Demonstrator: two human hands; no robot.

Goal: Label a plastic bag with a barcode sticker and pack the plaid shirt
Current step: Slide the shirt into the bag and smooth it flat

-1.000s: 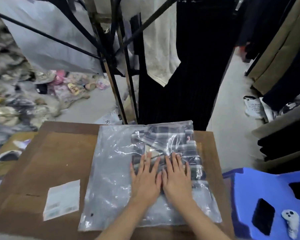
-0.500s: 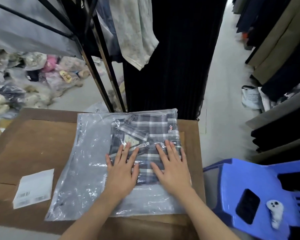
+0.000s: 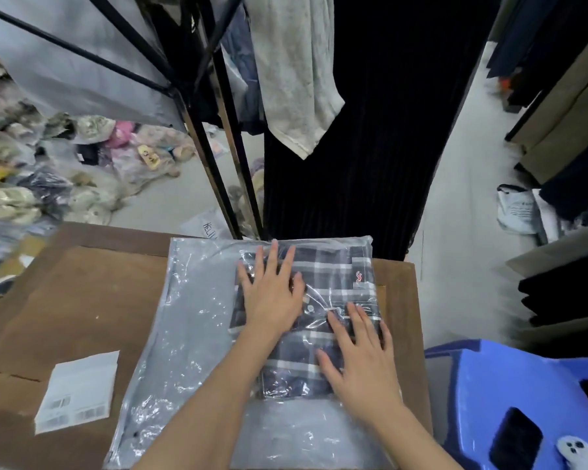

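The plaid shirt [image 3: 323,300] lies folded inside the plastic bag [image 3: 190,334], in the right half of the bag, and the bag lies flat on the brown cardboard surface [image 3: 82,300] in front of the person. The lower part of the shirt is partly covered by the two hands, and the shine of the plastic makes its folds hard to read. A small red mark is visible near the right edge of the shirt, but it is too small to make out. The near edge of the bag is cut off by the bottom of the picture.

The left hand [image 3: 272,293] lies flat on the upper part of the shirt, fingers open and spread, and it grips nothing. The right hand [image 3: 360,364] lies flat on the lower right part, also with open fingers. Half a second ago both hands were side by side at the same height; now the left hand is farther up, near the far edge of the bag, and the right hand is nearer to the person.

The white label sheet [image 3: 78,391] lies on the cardboard to the left of the bag, apart from it; its print is too blurred to read. To the right stands a blue plastic stool [image 3: 510,385], partly cut off.
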